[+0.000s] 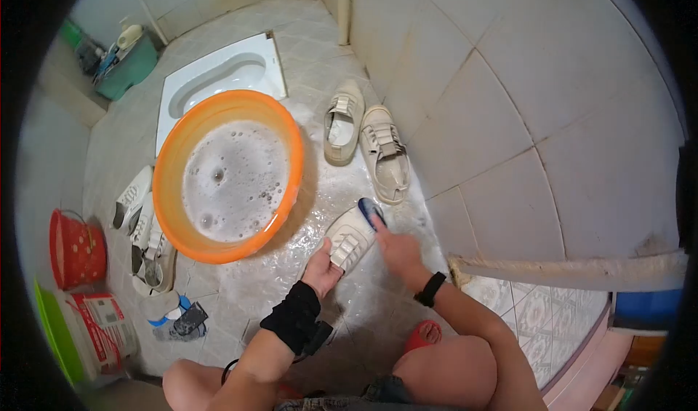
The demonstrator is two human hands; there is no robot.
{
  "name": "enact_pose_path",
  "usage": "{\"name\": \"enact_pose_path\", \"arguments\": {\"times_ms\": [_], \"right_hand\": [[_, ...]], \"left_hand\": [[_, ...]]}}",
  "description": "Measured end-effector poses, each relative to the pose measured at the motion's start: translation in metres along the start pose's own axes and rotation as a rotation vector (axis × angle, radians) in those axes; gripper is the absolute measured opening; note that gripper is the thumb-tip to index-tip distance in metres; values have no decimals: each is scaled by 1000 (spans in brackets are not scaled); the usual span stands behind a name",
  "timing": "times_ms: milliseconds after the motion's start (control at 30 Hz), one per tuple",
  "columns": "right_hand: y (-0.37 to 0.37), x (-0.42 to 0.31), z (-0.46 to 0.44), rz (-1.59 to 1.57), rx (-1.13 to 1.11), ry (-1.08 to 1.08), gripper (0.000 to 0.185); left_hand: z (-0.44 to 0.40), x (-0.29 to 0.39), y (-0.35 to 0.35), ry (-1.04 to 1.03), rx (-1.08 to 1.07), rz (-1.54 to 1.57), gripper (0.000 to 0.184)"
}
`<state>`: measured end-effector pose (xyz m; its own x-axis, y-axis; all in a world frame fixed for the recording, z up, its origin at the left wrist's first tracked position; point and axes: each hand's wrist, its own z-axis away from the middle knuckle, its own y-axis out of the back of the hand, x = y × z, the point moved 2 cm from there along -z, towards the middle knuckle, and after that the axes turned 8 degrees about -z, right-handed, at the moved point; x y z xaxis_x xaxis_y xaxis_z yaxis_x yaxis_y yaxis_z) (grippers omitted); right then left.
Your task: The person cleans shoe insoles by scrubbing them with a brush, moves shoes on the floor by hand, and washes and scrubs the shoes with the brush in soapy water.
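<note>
A white lace-up sneaker [347, 238] is tilted just above the wet floor, its toe pointing away from me. My left hand [322, 269] grips it near the laces and the opening. My right hand [399, 249] is closed on a blue scrubbing brush [370, 213], which rests against the toe's right edge. The brush's bristles are mostly hidden. Beyond them, a pair of off-white sneakers, one [343, 124] farther back and one [384, 154] nearer, stands by the wall. To the left is an orange basin [299, 167] of foamy water.
Behind the basin lies a white squat toilet [275, 69]. More white sneakers [150, 251] sit left of the basin, near a red bucket [76, 254] and a lidded box [102, 331]. A teal tub [129, 75] stands in the far corner. The tiled wall [502, 149] bounds the right side.
</note>
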<state>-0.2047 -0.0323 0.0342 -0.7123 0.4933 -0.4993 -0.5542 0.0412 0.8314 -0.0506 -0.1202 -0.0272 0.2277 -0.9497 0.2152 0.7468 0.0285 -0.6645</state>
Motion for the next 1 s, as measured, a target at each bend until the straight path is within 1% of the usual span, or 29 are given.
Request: {"name": "enact_pose_path", "arguments": {"times_ms": [33, 67, 133, 167, 200, 233, 267, 300, 333, 367, 400, 433, 467, 533, 567, 600, 633, 667, 733, 767, 800, 867, 900, 933, 1000], "right_hand": [[-21, 2, 13, -147, -96, -44, 37], [-25, -7, 24, -124, -43, 116, 39], [-33, -25, 48, -42, 88, 435, 42], [-53, 5, 36, -88, 84, 306, 41], [-31, 9, 26, -142, 49, 203, 42], [-8, 12, 16, -193, 20, 98, 42], [-13, 15, 17, -196, 23, 95, 42], [-23, 20, 17, -240, -42, 24, 41], [-21, 5, 29, -185, -17, 195, 41], [-18, -10, 43, -124, 19, 364, 41], [-19, -19, 43, -117, 27, 371, 41], [-24, -24, 43, -49, -72, 300, 41], [-30, -23, 49, 16, -176, 225, 41], [-52, 45, 20, -220, 36, 79, 42], [-12, 40, 5, -86, 83, 56, 42], [10, 34, -2, 43, 130, 30, 42], [-2, 35, 2, -40, 125, -8, 43], [-7, 19, 15, -37, 145, -5, 43], [-16, -33, 62, -271, -91, 295, 42], [-5, -44, 63, -112, -164, 257, 42], [-4, -29, 51, -114, -180, 256, 42], [3, 16, 13, -138, -87, -35, 41], [19, 10, 11, -3, -100, 1, 43], [15, 7, 12, -14, -95, -4, 43], [18, 3, 8, -109, 31, -69, 46]], "left_hand": [[-1, 0, 1, 11, -30, 3, 43], [-5, 2, 1, 14, -48, 0, 43], [-15, 1, 16, -1, -205, 23, 43], [-28, -5, 42, -1, -165, 4, 43], [-21, -7, 31, 3, -162, 9, 43], [-7, -5, 9, 3, -82, 36, 43], [2, -3, -3, 1, -4, 59, 43], [-3, -6, 4, -23, -83, 33, 43], [-9, -8, 19, -20, -89, 22, 43], [-17, -8, 33, -26, -161, 32, 43], [-22, -6, 36, -34, -232, 46, 44], [-2, 0, 13, -9, -215, 21, 43], [2, 0, 7, -6, -213, 24, 43], [5, -4, 6, 6, 0, 22, 42], [3, -7, 9, 9, -14, 22, 42], [7, -9, 10, 15, -9, 12, 42], [12, -10, 9, 22, -10, -6, 42], [10, -7, 1, 17, -27, -19, 42], [-10, -4, 20, 12, -63, -18, 42], [-15, -7, 31, 15, -75, -15, 42], [-10, -13, 31, 18, -63, -4, 42], [2, -13, 10, -30, 9, -192, 37], [10, -11, 1, -66, 125, -372, 39], [18, -9, -7, -64, 128, -385, 39], [28, 1, -27, -213, 367, -1555, 56]]}}
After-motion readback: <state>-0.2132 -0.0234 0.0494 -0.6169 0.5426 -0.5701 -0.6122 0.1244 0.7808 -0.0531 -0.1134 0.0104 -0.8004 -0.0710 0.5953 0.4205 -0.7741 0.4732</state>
